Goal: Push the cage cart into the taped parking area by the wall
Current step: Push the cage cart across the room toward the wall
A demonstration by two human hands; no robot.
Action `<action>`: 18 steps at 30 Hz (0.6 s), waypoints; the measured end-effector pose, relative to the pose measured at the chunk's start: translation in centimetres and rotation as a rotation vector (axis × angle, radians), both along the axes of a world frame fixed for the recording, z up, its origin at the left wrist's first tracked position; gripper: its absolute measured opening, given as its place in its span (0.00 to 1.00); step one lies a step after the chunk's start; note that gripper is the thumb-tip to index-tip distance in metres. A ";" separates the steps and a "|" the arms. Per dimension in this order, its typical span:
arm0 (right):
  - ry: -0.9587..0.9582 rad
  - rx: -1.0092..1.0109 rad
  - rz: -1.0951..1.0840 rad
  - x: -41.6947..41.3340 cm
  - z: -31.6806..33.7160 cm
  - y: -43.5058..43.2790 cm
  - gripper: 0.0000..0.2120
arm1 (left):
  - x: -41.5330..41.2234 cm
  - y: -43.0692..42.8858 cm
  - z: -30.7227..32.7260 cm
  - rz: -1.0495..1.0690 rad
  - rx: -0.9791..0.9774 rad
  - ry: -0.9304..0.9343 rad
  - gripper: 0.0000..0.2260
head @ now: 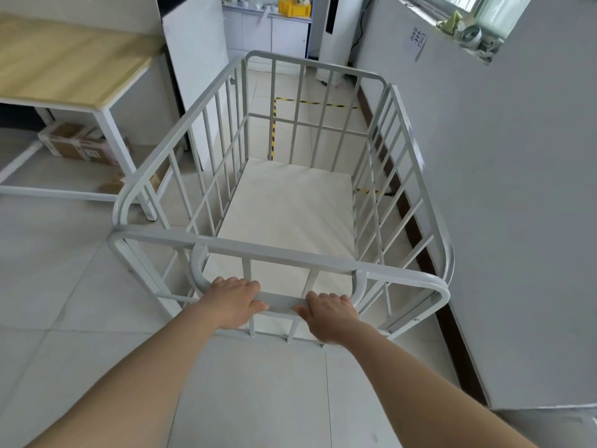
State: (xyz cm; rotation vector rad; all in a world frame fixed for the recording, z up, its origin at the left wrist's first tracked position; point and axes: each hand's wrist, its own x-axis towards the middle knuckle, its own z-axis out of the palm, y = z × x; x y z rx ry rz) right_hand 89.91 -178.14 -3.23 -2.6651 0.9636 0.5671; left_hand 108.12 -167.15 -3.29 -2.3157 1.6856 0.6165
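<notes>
At 10 o'clock a wood-top table [64,59] w/ white legs, cardboard box [76,143] on the floor beneath. Left hand [234,300] clenched over the push handle [281,302] of the cage cart [181,127]; right hand [329,313] wrapped on the same bar just beside it, both arms stretched fwd. Cart is centre frame, white deck, bars all round, its right side near the wall [517,189] at 3 o'clock. Yellow-black floor tape [274,124] shows thru the far bars at 12, ahead of the cart. Paper sign [417,40] on wall at 1 o'clock.
</notes>
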 end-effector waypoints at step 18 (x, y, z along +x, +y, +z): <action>-0.035 0.012 -0.053 16.9 0.0 -9.7 0.22 | 17.9 -11.0 -0.3 -0.072 0.015 -0.003 0.18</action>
